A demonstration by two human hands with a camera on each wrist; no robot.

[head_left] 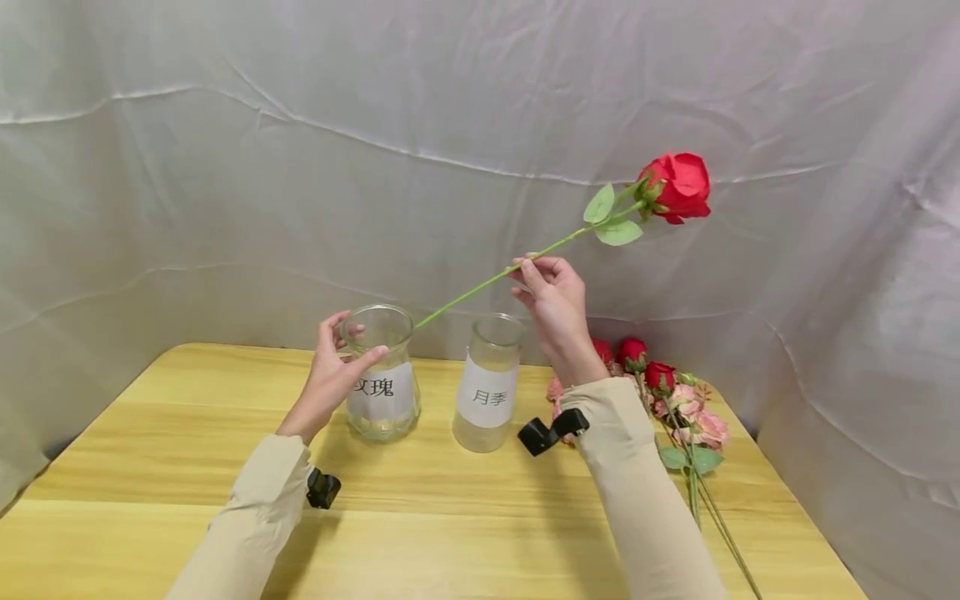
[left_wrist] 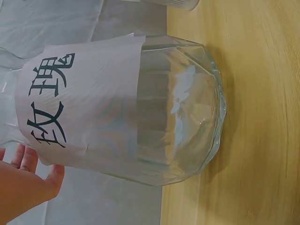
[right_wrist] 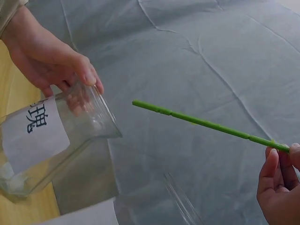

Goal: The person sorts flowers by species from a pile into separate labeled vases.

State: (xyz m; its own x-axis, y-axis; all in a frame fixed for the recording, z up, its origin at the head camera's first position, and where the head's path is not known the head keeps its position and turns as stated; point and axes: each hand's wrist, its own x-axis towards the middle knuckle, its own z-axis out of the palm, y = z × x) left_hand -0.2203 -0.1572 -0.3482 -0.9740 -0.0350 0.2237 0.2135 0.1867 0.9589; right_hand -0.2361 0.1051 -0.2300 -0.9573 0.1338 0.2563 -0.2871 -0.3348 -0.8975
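My right hand (head_left: 557,304) pinches the green stem of a red rose (head_left: 678,187) between thumb and fingers. The bloom points up to the right, and the bare stem end (right_wrist: 140,103) slants down toward the mouth of a wide glass vase (head_left: 382,417), apart from its rim in the right wrist view. My left hand (head_left: 330,375) grips that vase near its neck, thumb on the near side and fingers around the left. A white paper label (left_wrist: 89,98) with dark characters covers the vase's front. In the left wrist view its faceted base is close over the wooden table.
A narrower glass vase (head_left: 486,433) with another white label stands right of the wide one. Red roses (head_left: 660,377) and pink flowers (head_left: 708,427) lie on the table's (head_left: 420,542) right side, partly behind my right forearm. A grey cloth backdrop (head_left: 300,208) hangs behind.
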